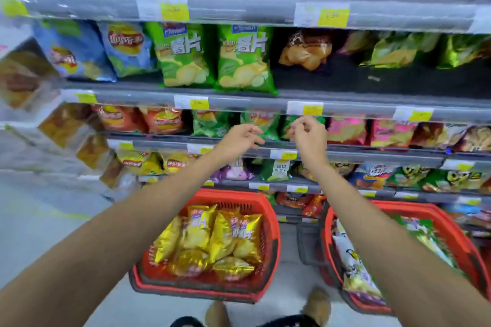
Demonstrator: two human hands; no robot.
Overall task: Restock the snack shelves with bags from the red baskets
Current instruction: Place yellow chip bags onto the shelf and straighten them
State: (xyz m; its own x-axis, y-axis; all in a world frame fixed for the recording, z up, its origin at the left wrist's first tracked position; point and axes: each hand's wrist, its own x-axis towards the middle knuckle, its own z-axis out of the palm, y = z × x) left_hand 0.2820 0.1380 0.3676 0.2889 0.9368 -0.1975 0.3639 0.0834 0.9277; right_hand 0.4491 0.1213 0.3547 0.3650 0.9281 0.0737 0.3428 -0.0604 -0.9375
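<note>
Both arms reach toward a shelf [345,153] of small green bags [266,125]. The left hand [240,141] hovers just in front of the bags, fingers loosely curved and holding nothing. The right hand [310,133] is beside it, fingers curled inward, thumb near forefinger; blur hides whether it pinches a bag. Below, on the floor, stand two red baskets: the left basket [274,233] full of gold bags [220,239], the right basket [451,223] holding mixed bags [353,271]

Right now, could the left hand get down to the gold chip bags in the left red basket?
Probably yes. The left hand, up at the shelf, looks empty, and the gold bags lie uncovered in the open basket below its arm.
</note>
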